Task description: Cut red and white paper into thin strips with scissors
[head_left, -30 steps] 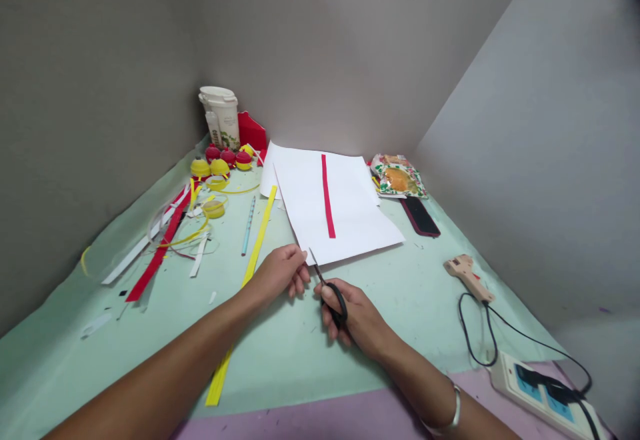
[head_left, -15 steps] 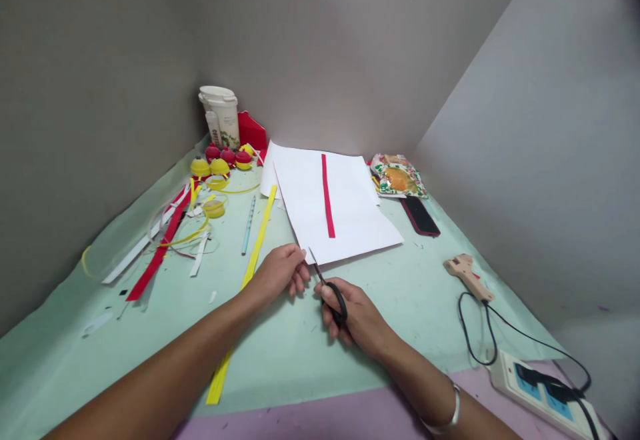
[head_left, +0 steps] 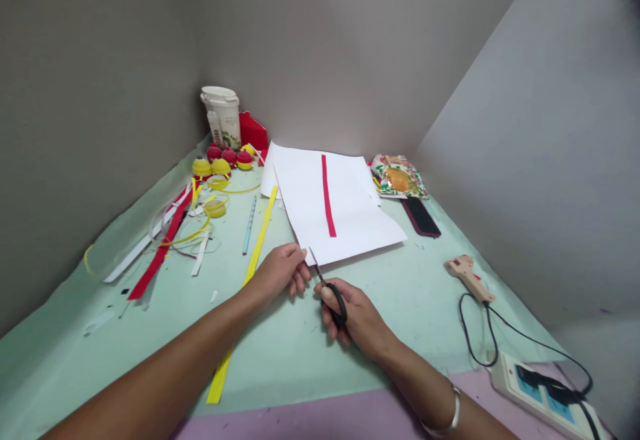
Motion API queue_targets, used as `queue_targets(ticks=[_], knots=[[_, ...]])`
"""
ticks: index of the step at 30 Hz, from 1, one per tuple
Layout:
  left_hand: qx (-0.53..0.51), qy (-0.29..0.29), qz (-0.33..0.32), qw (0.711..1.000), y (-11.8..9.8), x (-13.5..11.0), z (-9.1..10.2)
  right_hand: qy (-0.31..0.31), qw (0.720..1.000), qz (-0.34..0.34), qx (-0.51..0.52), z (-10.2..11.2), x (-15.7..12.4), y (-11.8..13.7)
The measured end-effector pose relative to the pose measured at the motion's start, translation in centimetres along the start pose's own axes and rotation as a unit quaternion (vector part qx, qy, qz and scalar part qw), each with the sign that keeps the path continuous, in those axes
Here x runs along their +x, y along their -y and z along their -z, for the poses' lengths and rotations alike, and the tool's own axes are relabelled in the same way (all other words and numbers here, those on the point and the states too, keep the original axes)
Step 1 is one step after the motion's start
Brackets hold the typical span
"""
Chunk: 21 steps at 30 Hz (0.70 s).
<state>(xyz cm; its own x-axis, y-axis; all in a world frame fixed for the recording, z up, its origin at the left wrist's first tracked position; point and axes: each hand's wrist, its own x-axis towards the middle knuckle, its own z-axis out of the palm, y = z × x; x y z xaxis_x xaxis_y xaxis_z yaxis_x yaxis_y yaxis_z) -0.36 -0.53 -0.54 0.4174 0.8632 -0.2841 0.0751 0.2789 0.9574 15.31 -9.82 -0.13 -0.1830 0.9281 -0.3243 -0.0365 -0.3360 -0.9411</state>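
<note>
My right hand (head_left: 353, 317) grips a pair of black-handled scissors (head_left: 330, 290), fingers through the loops, blades pointing at the near corner of a white paper sheet (head_left: 345, 217). My left hand (head_left: 280, 272) is closed in a pinch on that corner of the sheet, right beside the blade tips. A red paper strip (head_left: 327, 197) lies lengthwise on the sheet. A long yellow strip (head_left: 245, 280) runs along the green mat under my left forearm.
Far left: red, yellow and white paper strips (head_left: 165, 240), red and yellow balls (head_left: 223, 162), a white cup (head_left: 223, 117), a pencil (head_left: 249, 225). Right: a snack packet (head_left: 399, 177), a dark phone (head_left: 421, 217), a glue gun (head_left: 467, 277), its cord and a power strip (head_left: 543, 393). Grey walls enclose the corner.
Both hands hold almost still; the far right corner of the sheet has shifted slightly.
</note>
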Motion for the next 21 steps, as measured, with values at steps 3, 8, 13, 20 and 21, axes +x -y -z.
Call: queue_targets(ticks=[3, 8, 13, 20, 21], knots=[[0.004, 0.0, 0.002, 1.0, -0.02, -0.02, -0.06, 0.001, 1.0, 0.001, 0.001, 0.01, 0.0, -0.12], [0.011, -0.004, 0.002, 1.0, -0.11, -0.11, -0.07, 0.004, 1.0, -0.002, 0.001, 0.05, 0.0, -0.09], [0.013, 0.0, 0.001, 1.0, -0.07, -0.1, -0.05, 0.003, 1.0, -0.006, -0.002, 0.05, -0.01, 0.04], [0.012, -0.003, 0.006, 1.0, -0.07, -0.06, -0.12, 0.0, 1.0, -0.009, -0.006, -0.09, -0.08, 0.23], [0.012, -0.003, 0.007, 1.0, -0.1, -0.08, -0.12, 0.0, 1.0, -0.01, -0.006, -0.09, -0.09, 0.26]])
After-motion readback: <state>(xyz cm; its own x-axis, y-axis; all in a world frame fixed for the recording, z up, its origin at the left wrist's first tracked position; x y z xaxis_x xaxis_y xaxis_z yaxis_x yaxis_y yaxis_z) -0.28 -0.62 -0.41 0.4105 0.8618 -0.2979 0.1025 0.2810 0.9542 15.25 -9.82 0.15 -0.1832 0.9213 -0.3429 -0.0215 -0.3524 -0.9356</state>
